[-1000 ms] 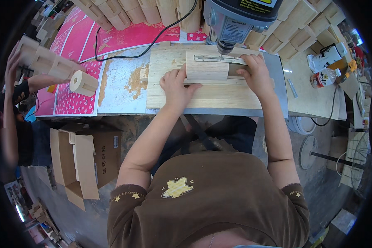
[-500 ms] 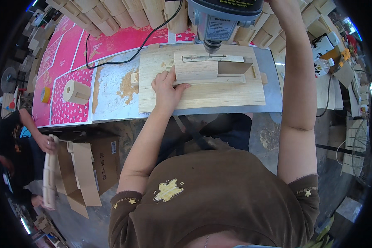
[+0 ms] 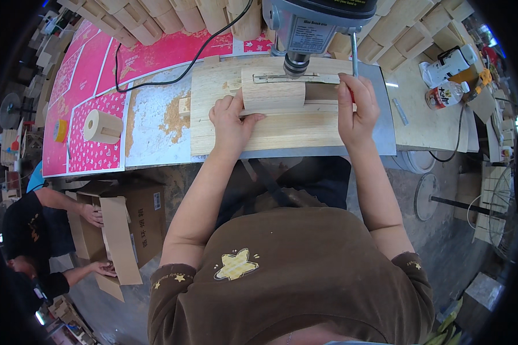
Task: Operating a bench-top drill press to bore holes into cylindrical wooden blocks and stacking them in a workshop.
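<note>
A pale curved wooden block [image 3: 273, 95] lies in a wooden jig [image 3: 293, 131] on the bench, under the chuck [image 3: 296, 64] of a bench drill. My left hand [image 3: 231, 122] is closed on the block's left end, its thumb along the front strip. At the jig's right end, my right hand [image 3: 360, 110] has thumb and fingers drawn together; what lies between them is hard to make out. The drill's metal lever [image 3: 354, 54] runs down to just behind that hand. A slim strip [image 3: 322, 78] crosses the block's far side. The drill bit cannot be seen.
Rows of wooden pieces [image 3: 172, 20] stand along the back. A black cable [image 3: 181, 77] curves over the pink covering. At left are a wooden cylinder [image 3: 102, 126] and yellow tape [image 3: 61, 131]; at right, a bottle [image 3: 446, 95]. Another person's hands reach into a cardboard box [image 3: 147, 221].
My right hand has come down from the upper right, by the drill, to the jig's right end. My left hand stays put. The other person's pale wooden piece has gone toward the box.
</note>
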The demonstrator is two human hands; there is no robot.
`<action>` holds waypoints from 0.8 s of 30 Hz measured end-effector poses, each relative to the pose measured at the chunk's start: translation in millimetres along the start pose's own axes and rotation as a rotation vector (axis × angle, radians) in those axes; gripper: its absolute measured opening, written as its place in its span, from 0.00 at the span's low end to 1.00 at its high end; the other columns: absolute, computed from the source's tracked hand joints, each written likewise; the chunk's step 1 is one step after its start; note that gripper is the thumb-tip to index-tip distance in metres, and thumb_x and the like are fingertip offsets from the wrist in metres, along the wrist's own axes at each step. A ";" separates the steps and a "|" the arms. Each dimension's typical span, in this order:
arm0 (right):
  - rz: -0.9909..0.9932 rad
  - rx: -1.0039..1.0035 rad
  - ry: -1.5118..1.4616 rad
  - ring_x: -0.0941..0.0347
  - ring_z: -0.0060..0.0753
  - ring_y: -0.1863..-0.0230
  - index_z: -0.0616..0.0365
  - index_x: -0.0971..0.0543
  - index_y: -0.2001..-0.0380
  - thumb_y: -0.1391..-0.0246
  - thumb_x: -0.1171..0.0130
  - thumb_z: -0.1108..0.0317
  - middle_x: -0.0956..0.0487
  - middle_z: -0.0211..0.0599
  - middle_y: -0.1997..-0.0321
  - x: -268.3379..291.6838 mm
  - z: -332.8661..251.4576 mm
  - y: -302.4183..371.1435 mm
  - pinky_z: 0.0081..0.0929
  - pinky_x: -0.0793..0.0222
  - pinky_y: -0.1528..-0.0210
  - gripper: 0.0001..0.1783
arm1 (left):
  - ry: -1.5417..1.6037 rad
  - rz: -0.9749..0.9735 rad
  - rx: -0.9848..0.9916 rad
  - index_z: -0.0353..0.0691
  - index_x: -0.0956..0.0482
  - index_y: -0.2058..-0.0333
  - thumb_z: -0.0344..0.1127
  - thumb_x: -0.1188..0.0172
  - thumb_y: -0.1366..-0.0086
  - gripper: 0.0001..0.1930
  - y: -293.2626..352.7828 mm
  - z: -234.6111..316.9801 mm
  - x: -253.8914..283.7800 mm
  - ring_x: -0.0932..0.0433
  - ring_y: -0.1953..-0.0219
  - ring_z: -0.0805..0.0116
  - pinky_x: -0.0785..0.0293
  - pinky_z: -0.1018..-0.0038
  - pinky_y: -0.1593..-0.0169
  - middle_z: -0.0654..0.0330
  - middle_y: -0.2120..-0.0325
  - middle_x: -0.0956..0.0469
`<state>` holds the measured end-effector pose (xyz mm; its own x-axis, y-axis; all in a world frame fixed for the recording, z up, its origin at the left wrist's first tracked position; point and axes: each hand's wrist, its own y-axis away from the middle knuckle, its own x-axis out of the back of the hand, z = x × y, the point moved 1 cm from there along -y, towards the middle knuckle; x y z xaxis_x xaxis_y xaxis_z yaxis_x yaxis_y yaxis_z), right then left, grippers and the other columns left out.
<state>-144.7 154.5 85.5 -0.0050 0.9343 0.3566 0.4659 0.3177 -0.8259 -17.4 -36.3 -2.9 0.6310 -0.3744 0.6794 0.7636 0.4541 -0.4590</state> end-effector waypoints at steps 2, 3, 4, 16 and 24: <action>0.028 -0.008 0.005 0.33 0.35 0.74 0.60 0.23 0.71 0.54 0.43 0.76 0.28 0.36 0.78 -7.8 10.0 6.5 0.28 0.39 0.70 0.05 | -0.008 -0.009 0.009 0.44 0.28 0.51 0.41 0.30 0.62 0.35 0.0 -0.4 -0.6 0.34 0.65 0.64 0.46 0.66 0.55 0.64 0.74 0.32; 0.050 0.016 0.010 0.33 0.36 0.73 0.60 0.24 0.71 0.55 0.42 0.76 0.28 0.36 0.77 -6.7 10.0 6.2 0.28 0.40 0.69 0.05 | -0.015 -0.020 0.019 0.44 0.28 0.50 0.41 0.30 0.62 0.35 0.4 -0.9 -0.5 0.34 0.65 0.64 0.46 0.66 0.55 0.64 0.74 0.32; 0.039 0.011 0.021 0.33 0.36 0.73 0.60 0.24 0.71 0.55 0.42 0.76 0.28 0.36 0.77 -3.4 7.7 2.9 0.28 0.40 0.69 0.05 | -0.016 -0.019 0.014 0.44 0.28 0.50 0.41 0.30 0.62 0.35 0.3 -1.3 -0.5 0.34 0.65 0.64 0.46 0.66 0.55 0.64 0.74 0.32; -0.032 -0.094 0.247 0.32 0.31 0.76 0.68 0.26 0.77 0.47 0.55 0.62 0.28 0.48 0.81 0.7 -15.8 -196.9 0.28 0.37 0.71 0.18 | 0.001 -0.057 -0.002 0.45 0.29 0.50 0.41 0.31 0.59 0.33 -7.0 26.7 -22.9 0.33 0.63 0.63 0.47 0.64 0.53 0.64 0.72 0.30; -0.093 0.010 0.144 0.44 0.11 0.82 0.63 0.25 0.78 0.44 0.48 0.68 0.37 0.22 0.86 48.7 -34.3 -108.7 0.15 0.51 0.80 0.11 | -0.002 -0.077 0.001 0.45 0.30 0.50 0.42 0.33 0.57 0.32 -6.8 30.0 -18.6 0.33 0.64 0.63 0.47 0.62 0.52 0.65 0.72 0.30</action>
<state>-165.3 159.9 207.6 0.0796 0.8680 0.4901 0.4606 0.4040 -0.7903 -38.4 -8.2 4.7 0.5705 -0.4066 0.7136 0.8095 0.4249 -0.4051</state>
